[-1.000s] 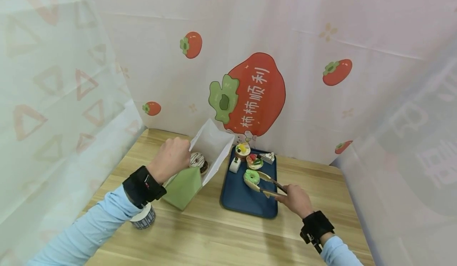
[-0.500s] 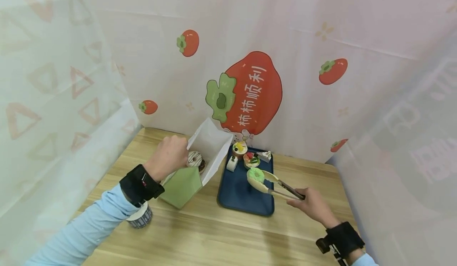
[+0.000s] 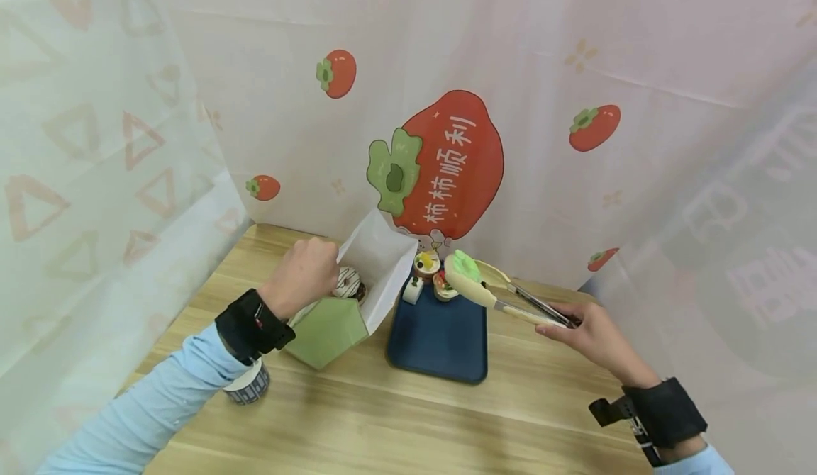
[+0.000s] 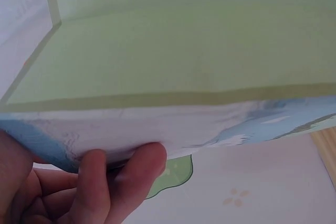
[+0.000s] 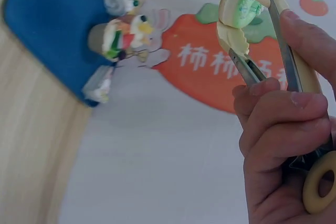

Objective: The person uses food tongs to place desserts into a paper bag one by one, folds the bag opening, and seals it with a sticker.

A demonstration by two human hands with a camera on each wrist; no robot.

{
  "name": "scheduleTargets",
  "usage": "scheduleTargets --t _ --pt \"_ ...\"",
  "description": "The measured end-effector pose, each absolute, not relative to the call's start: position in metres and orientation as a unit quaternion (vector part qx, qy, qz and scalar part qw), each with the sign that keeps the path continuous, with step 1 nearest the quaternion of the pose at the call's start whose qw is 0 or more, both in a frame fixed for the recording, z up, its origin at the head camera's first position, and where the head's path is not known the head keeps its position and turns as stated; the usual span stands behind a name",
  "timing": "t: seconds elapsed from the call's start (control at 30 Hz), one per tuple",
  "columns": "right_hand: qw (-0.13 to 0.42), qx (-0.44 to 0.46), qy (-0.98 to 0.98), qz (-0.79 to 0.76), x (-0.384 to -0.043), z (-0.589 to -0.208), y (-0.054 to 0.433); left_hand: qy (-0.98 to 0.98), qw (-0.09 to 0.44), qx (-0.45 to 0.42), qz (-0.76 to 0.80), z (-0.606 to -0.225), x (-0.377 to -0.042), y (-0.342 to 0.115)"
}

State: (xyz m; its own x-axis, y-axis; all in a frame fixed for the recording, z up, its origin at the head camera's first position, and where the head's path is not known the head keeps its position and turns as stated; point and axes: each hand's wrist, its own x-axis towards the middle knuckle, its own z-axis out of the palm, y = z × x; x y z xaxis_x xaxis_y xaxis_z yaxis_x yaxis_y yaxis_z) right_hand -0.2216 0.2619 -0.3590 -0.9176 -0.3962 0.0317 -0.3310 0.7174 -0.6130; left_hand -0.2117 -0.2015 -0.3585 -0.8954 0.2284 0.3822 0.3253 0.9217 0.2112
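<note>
My left hand (image 3: 305, 276) pinches the rim of an open green paper bag (image 3: 327, 334); in the left wrist view two fingertips press on the side of the bag (image 4: 173, 61). Inside lies a white doughnut with dark drizzle (image 3: 347, 282). My right hand (image 3: 600, 339) grips a pair of food tongs (image 3: 474, 292) with cream-coloured tips. Between those tips sits a green-iced doughnut (image 3: 464, 265), raised above the back of the blue tray (image 3: 437, 344). The right wrist view shows thumb and fingers wrapped around the tongs' metal arms, the green doughnut (image 5: 247, 11) partly covered by the tips.
On the tray's far end stand a fruit-topped tart (image 3: 426, 264), another tart (image 3: 443, 288), a small white cake (image 3: 413, 290) and a cake slice (image 5: 98, 85). A patterned paper tub (image 3: 250, 384) is under my left forearm. Printed cloth walls surround the wooden table (image 3: 383, 425).
My right hand has lifted the green doughnut off the tray with the tongs, moving up and to the right. The left hand stays at the bag's rim.
</note>
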Motion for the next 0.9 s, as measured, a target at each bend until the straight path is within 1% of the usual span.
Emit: scheduleTargets --t 0.13,0.37,0.6,0.7,0.9 --pt "0.043 -0.243 0.924 -0.294 -0.226 -0.34 0.247 -0.964 0.173 -0.147 -0.137 -0.359 -0.211 -0.202" --pt "0.082 -0.289 0.921 -0.246 -0.239 -0.303 0.204 -0.964 0.169 -0.151 -0.14 -0.36 -0.212 -0.201" --pt "0.096 -0.353 0.914 -0.178 -0.255 -0.269 0.152 -0.964 0.159 -0.146 -0.153 -0.362 -0.211 -0.198" --pt "0.104 -0.365 0.912 -0.155 -0.261 -0.26 0.131 -0.963 0.162 -0.156 -0.148 -0.362 -0.212 -0.196" --pt "0.098 -0.379 0.918 -0.069 -0.278 -0.251 0.087 -0.965 0.157 -0.166 -0.127 -0.358 -0.213 -0.194"
